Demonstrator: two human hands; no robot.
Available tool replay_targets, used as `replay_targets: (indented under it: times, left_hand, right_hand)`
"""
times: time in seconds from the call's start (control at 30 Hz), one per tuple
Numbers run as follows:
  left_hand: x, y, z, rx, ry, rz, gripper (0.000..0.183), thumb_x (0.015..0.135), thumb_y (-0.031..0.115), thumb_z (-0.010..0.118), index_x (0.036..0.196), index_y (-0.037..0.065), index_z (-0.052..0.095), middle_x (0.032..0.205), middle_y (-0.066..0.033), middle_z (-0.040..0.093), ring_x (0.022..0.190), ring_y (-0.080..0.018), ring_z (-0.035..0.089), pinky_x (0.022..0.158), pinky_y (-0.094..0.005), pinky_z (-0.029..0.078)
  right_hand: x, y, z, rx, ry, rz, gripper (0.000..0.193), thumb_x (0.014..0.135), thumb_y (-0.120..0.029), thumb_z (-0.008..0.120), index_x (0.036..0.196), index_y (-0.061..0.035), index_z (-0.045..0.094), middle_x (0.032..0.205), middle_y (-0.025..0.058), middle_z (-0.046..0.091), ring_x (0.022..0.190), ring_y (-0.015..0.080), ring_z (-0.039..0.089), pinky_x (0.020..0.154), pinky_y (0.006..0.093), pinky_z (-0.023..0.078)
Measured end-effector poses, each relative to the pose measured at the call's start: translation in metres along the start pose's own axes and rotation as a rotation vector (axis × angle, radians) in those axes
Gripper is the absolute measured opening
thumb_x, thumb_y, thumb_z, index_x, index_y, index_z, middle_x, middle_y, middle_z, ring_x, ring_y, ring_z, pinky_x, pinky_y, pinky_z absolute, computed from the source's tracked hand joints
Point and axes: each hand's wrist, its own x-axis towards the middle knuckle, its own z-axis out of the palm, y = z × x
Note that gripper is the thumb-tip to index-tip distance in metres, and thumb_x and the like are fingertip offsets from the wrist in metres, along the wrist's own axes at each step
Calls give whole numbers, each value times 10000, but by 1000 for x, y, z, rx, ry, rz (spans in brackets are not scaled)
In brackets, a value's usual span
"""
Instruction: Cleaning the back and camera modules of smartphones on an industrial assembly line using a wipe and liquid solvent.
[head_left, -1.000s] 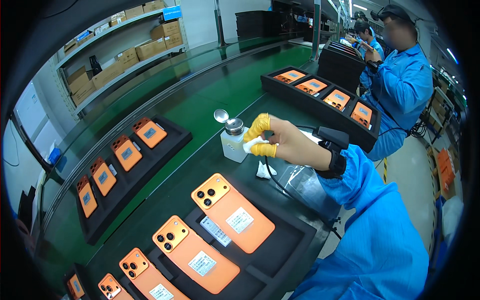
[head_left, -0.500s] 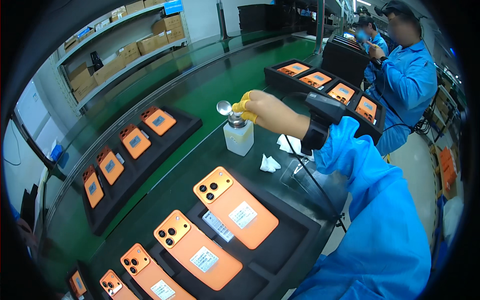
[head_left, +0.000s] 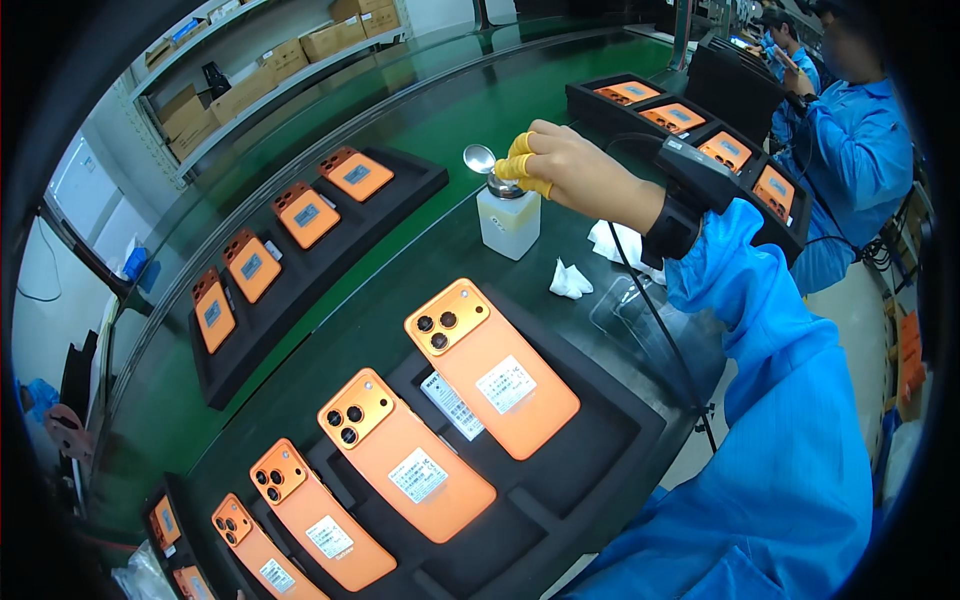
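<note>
My right hand [head_left: 585, 172], with yellow finger cots on its fingertips, is at the metal top of a squat whitish dispenser bottle [head_left: 509, 222]. The fingers are bent and pressed together; anything between them is hidden. The bottle's round shiny lid [head_left: 479, 159] stands flipped up beside my fingertips. Nearer to me is a black tray [head_left: 590, 490] holding several orange phones, backs up, with white labels. Its farthest phone [head_left: 492, 370] lies slanted, partly over a labelled strip [head_left: 452, 405]. My left hand is out of view.
A crumpled white wipe [head_left: 570, 279] and more white tissue [head_left: 625, 245] lie right of the bottle, near a clear plastic tray [head_left: 635, 310]. Other black phone trays stand at left [head_left: 330, 260] and far right [head_left: 590, 98]. A dark cable crosses the right side. Co-workers in blue stand beyond.
The view has shifted, so most things appear farther right and higher. My right hand stays at the bottle's top, its fingers now closer over it. The phones keep their places in the trays.
</note>
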Motion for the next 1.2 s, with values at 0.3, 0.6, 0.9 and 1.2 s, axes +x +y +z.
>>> replay_targets:
  times: [0.3,0.6,0.9,1.2]
  left_hand:
    - [0,209,0,-154,-68,540,452,664,50,678,1084,-2,519,1021,-172,521,942,-324,492,854,-383,371]
    - [9,310,77,207,-60,645,694,601,445,710,1073,-7,476,1089,-84,429,1057,-241,384,785,-428,324]
    - [15,322,82,174,-19,591,714,529,377,771,1040,-18,468,1065,-128,399,1041,-301,366,802,-435,282]
    - [13,326,73,180,-75,547,702,542,374,767,1039,-30,480,1062,-121,396,1058,-293,344,818,-433,271]
  right_hand:
    - [8,-40,-11,301,333,41,198,724,-121,637,904,-41,628,821,77,567,792,245,499,703,328,422]
    - [7,-93,34,643,160,-145,243,733,-105,629,971,-56,625,904,58,557,833,219,501,748,306,421]
    - [-1,-89,32,653,43,-275,193,731,-94,600,917,-98,651,939,22,566,936,180,465,771,318,365]
    - [9,-72,25,879,90,-90,177,731,-123,650,906,-89,649,883,20,571,858,191,486,764,300,384]
